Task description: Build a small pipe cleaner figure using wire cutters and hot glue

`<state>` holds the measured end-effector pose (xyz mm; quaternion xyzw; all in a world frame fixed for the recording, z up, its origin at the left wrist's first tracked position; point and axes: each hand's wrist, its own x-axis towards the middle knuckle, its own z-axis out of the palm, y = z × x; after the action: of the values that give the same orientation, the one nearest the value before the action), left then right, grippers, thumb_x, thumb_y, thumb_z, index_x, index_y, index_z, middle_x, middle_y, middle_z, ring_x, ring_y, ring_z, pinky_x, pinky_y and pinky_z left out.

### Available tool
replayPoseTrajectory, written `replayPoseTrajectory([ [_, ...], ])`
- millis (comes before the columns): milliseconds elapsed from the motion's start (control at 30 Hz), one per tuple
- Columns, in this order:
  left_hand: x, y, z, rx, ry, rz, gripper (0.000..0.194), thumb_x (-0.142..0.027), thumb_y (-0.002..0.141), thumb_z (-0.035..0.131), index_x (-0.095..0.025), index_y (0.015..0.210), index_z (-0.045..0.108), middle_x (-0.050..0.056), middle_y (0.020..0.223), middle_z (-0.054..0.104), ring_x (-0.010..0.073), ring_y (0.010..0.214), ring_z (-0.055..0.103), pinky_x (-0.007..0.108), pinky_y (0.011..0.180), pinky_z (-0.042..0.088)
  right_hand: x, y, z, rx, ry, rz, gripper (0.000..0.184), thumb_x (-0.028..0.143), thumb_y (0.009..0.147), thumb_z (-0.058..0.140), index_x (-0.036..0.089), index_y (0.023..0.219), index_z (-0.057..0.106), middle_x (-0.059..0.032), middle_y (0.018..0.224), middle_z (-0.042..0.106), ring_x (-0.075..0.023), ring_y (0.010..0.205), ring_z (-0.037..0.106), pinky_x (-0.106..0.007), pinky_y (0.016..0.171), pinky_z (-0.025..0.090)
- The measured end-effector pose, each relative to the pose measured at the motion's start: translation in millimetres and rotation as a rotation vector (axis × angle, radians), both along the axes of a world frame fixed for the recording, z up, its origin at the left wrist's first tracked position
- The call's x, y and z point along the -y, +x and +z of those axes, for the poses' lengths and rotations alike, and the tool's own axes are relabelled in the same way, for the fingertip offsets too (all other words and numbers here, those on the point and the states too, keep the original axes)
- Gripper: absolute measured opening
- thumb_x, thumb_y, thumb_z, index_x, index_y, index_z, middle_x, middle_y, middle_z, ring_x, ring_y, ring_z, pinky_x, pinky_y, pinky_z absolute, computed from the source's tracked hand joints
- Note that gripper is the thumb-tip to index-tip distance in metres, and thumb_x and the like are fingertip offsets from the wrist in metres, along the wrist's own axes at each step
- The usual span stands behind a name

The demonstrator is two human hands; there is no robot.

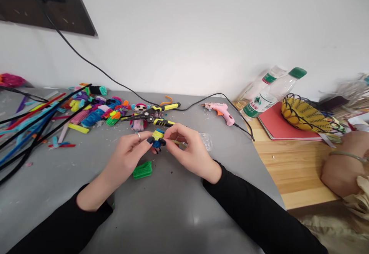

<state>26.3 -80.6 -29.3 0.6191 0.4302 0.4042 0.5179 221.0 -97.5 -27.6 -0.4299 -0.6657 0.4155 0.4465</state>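
Note:
A small blue and yellow bundle of fuzzy pipe cleaners (158, 134) is held up over the grey table. My left hand (128, 150), with a ring on one finger, pinches its left side. Closed on the right side are the thumb and fingertips of my right hand (190, 148). A thin yellowish strip (179, 143) shows beneath the right fingers; its ends are hidden. Just below the hands lies a flat green pipe-cleaner piece (143, 170). Behind them rest yellow-and-black pliers (151, 114) beside a small pipe-cleaner doll (139, 117).
Loose pipe cleaners (31, 125) and colourful finished pieces (100, 111) cover the left side. A pink glue gun (220, 111) trails its cord near the right edge. Bottles (262, 100), a yellow basket (305, 115) and a red folder (276, 123) stand beyond. Another person's arm (344, 163) is at far right.

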Motion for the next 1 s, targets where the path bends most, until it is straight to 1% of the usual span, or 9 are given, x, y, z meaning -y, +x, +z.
replayPoseTrajectory([
  [100,-0.3,1.3,3.7,-0.090,0.070,0.023,0.024,-0.039,0.084,0.067,-0.025,0.068,0.078,0.003,0.062,0.072,0.0214,0.059,0.064,0.029,0.056,0.046,-0.1,1.0,-0.9,0.010,0.006,0.007,0.005,0.025,0.094,0.058,0.022,0.090,0.059,-0.0024,0.093,0.068,-0.0137,0.077,0.061,-0.028,0.070,0.052],
  [200,-1.0,0.4,3.3,-0.150,0.112,0.021,0.023,-0.040,0.082,0.066,-0.025,0.069,0.076,0.001,0.059,0.071,0.0202,0.055,0.063,0.027,0.051,0.045,-0.9,1.6,-2.1,-0.009,0.008,0.016,0.004,0.023,0.094,0.056,0.022,0.091,0.058,-0.0032,0.093,0.068,-0.0150,0.083,0.064,-0.027,0.072,0.053],
  [333,-2.4,-2.1,4.4,-0.218,0.156,-0.032,0.023,-0.039,0.084,0.061,-0.023,0.076,0.077,0.000,0.062,0.072,0.0189,0.056,0.065,0.025,0.051,0.049,-2.2,2.1,-4.1,-0.032,0.016,0.028,0.004,0.022,0.093,0.056,0.022,0.090,0.058,-0.0032,0.092,0.067,-0.0154,0.084,0.065,-0.028,0.075,0.054],
  [433,-3.4,-3.4,6.5,-0.245,0.189,-0.049,0.026,-0.039,0.086,0.059,-0.022,0.078,0.076,0.000,0.064,0.074,0.0183,0.057,0.068,0.024,0.052,0.051,-3.1,2.4,-5.7,-0.048,0.018,0.031,0.004,0.021,0.092,0.056,0.022,0.089,0.058,-0.0026,0.090,0.066,-0.0150,0.082,0.064,-0.028,0.076,0.055],
  [567,-3.6,-4.1,7.3,-0.272,0.198,-0.068,0.025,-0.038,0.086,0.057,-0.022,0.080,0.075,0.001,0.065,0.075,0.0184,0.057,0.071,0.024,0.051,0.053,-3.9,2.7,-7.2,-0.073,0.008,0.029,0.005,0.019,0.091,0.055,0.022,0.088,0.057,-0.0018,0.088,0.065,-0.0145,0.080,0.064,-0.027,0.074,0.054],
  [800,-3.9,-3.6,4.5,-0.287,0.176,-0.056,0.026,-0.039,0.084,0.057,-0.023,0.083,0.078,0.001,0.066,0.076,0.0193,0.057,0.071,0.026,0.052,0.054,-4.6,2.4,-8.5,-0.089,0.011,0.031,0.007,0.016,0.089,0.054,0.022,0.087,0.057,-0.0011,0.086,0.064,-0.0136,0.076,0.062,-0.027,0.072,0.054],
  [900,-3.9,-4.3,3.5,-0.289,0.187,-0.066,0.028,-0.042,0.088,0.057,-0.024,0.079,0.076,0.001,0.065,0.075,0.0195,0.057,0.070,0.027,0.054,0.053,-4.7,2.8,-7.8,-0.083,0.003,0.016,0.006,0.017,0.088,0.054,0.022,0.087,0.056,-0.0012,0.087,0.063,-0.0138,0.077,0.062,-0.027,0.071,0.054],
  [1000,-2.7,-5.6,2.9,-0.256,0.202,-0.076,0.040,-0.045,0.096,0.051,-0.024,0.068,0.071,0.003,0.068,0.076,0.0213,0.065,0.071,0.030,0.063,0.055,-4.7,3.3,-6.6,-0.078,-0.013,0.001,0.004,0.019,0.088,0.055,0.023,0.088,0.056,-0.0011,0.087,0.063,-0.0141,0.078,0.062,-0.027,0.071,0.054],
])
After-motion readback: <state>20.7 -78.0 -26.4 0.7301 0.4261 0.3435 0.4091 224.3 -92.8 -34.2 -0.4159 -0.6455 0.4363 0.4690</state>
